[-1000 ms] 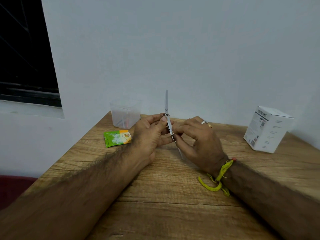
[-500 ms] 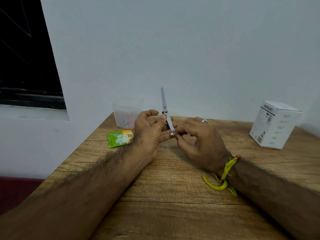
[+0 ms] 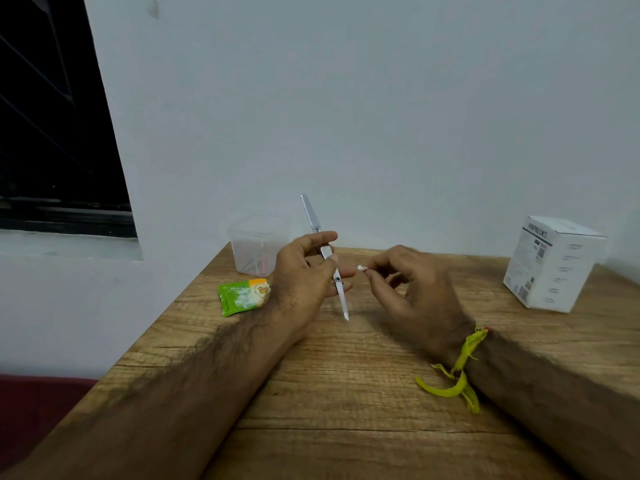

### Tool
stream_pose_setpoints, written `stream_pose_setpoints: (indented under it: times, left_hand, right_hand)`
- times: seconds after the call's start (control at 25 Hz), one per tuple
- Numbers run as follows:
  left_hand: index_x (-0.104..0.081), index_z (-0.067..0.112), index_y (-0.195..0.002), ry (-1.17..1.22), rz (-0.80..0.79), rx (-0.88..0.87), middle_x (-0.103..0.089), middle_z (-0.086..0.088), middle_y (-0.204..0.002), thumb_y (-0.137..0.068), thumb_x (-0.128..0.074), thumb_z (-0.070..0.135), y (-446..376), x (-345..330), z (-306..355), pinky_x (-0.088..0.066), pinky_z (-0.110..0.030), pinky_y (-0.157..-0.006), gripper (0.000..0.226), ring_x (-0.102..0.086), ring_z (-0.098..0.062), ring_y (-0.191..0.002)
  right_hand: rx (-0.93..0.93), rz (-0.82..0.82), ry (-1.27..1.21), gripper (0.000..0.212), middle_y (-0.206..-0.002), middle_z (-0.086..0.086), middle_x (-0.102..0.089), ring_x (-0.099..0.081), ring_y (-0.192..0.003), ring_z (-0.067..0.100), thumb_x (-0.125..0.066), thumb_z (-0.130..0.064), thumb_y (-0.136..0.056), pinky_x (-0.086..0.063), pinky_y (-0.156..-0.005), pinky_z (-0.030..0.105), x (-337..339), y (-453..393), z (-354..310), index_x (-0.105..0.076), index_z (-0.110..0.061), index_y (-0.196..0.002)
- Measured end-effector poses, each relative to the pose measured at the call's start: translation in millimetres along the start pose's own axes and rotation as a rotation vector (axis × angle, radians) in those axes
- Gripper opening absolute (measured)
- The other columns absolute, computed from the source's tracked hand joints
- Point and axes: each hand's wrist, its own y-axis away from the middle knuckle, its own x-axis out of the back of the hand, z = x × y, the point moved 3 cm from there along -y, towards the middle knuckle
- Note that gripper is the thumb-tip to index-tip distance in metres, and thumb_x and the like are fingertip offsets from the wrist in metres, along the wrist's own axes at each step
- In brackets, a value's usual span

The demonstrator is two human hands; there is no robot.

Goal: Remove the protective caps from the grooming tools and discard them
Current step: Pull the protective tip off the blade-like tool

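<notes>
Grooming tool (image 3: 325, 252): slim metal implement, held above the wooden table (image 3: 346, 393), long axis near vertical with a slight tilt. Upper end leans toward the left and the back wall; lower pointed tip aims down and to the right, just above the tabletop, not touching it. A small pivot or rivet shows on the shaft below the grip. Middle section hidden behind the fingers.

Left hand (image 3: 304, 278): fingers and thumb curled round the tool's mid-shaft, gripping it.

Protective cap (image 3: 361, 268): tiny white piece, off the tool, just beside it on the right at about pivot height (shape too small to make out). Right hand (image 3: 412, 292) pinches it between thumb and fingertip; remaining fingers loosely curled. Yellow thread band (image 3: 457, 372) tied at the right wrist, loose ends resting on the table.

Surroundings: green-and-orange sachet (image 3: 244, 296) lies flat left of the left hand. Translucent plastic container (image 3: 258, 245) stands behind it at the table's far edge; contents blurred, some reddish streaks. White printed box (image 3: 554, 263) stands well apart at far right; its text is illegible.
</notes>
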Motion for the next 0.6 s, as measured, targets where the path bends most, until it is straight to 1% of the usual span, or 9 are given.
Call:
stream_pose_setpoints:
  times: [0.08,0.16,0.32,0.4,0.6]
  left_hand:
    - [-0.064,0.012,-0.125,-0.014,-0.018,0.011,-0.056,-0.010,-0.123,-0.094,-0.057,-0.010,-1,1,-1,-0.063,-0.037,-0.069,0.038,-0.076,-0.018,-0.074]
    - [-0.064,0.014,-0.128,-0.015,-0.035,0.018,-0.055,-0.009,-0.127,-0.095,-0.056,-0.010,-1,1,-2,-0.063,-0.034,-0.069,0.042,-0.074,-0.015,-0.073]
    - [-0.065,0.018,-0.127,-0.011,-0.053,0.006,-0.061,-0.009,-0.124,-0.093,-0.058,-0.011,-1,-2,-8,-0.061,-0.031,-0.068,0.046,-0.070,-0.014,-0.085]
    - [-0.066,0.017,-0.126,-0.021,-0.048,-0.014,-0.064,-0.008,-0.122,-0.090,-0.061,-0.011,0,-3,-9,-0.060,-0.028,-0.064,0.046,-0.068,-0.010,-0.084]
    - [-0.068,0.017,-0.123,0.004,-0.026,-0.021,-0.065,-0.007,-0.118,-0.089,-0.062,-0.013,-3,-2,-12,-0.060,-0.030,-0.065,0.046,-0.067,-0.011,-0.082]
  right_hand:
    - [0.062,-0.067,0.053,0.009,-0.085,-0.004,-0.068,-0.063,-0.079,0.011,-0.070,-0.007,-0.089,-0.054,-0.066,0.034,-5,1,-1,-0.074,-0.013,-0.094]
    - [0.100,-0.098,0.112,0.010,-0.085,-0.003,-0.069,-0.063,-0.079,0.013,-0.070,-0.009,-0.089,-0.053,-0.067,0.036,-7,2,1,-0.075,-0.015,-0.096]
    - [0.155,-0.141,0.214,0.011,-0.090,-0.004,-0.070,-0.064,-0.082,0.016,-0.064,-0.018,-0.090,-0.053,-0.070,0.039,-11,2,1,-0.073,-0.015,-0.096]
    - [0.173,-0.183,0.247,0.015,-0.092,-0.005,-0.071,-0.066,-0.084,0.019,-0.059,-0.024,-0.092,-0.053,-0.071,0.042,-16,2,-1,-0.072,-0.016,-0.096]
    - [0.211,-0.220,0.344,0.017,-0.093,-0.002,-0.069,-0.066,-0.082,0.027,-0.057,-0.026,-0.094,-0.052,-0.067,0.043,-16,3,1,-0.071,-0.016,-0.096]
